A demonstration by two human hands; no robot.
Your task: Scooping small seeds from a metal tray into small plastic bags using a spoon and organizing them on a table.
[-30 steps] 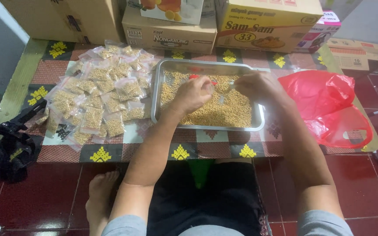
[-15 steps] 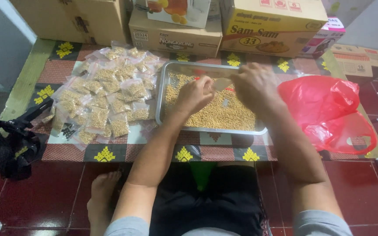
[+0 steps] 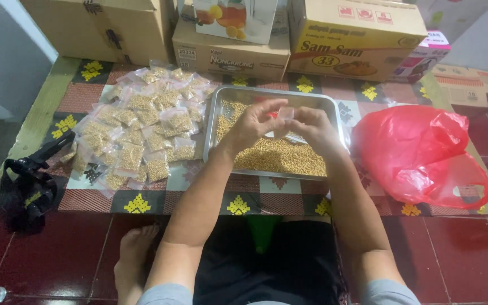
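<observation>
Left hand: the left hand [image 3: 253,125] was raised over the metal tray [image 3: 219,107], its fingers curled inward and its fingertips [image 3: 278,105] pinching one edge of a small clear bag [image 3: 287,113].

Right hand: the right hand [image 3: 314,129] met it from the other side, fingers bent and pinching the opposite edge, so the bag was stretched between the two sets of fingertips. Whether its mouth was open or sealed could not be told.

Why held so: a judgement only, but gripping both edges above the tray would let any spilled grain drop back into the heap instead of onto the mat.

Small clear bag: thin, see-through plastic, tiny against the hands, with a spot of red showing just beside the left fingertips; its contents were too small to make out.

Grain: a golden-tan heap [image 3: 280,156] lay directly below the fingers and towards the wrists, leaving bare metal on the tray's far side.

Filled packets: a spread pile of clear packets of the same grain [image 3: 142,130] lay well out beyond the left hand's knuckles, off the tray, within easy reach of that arm.

Red plastic bag: crumpled and loose [image 3: 419,152], it sat beyond the right hand, apart from the tray's edge.

Cardboard boxes: stacked [image 3: 357,39] past the fingertips, behind the tray.
</observation>
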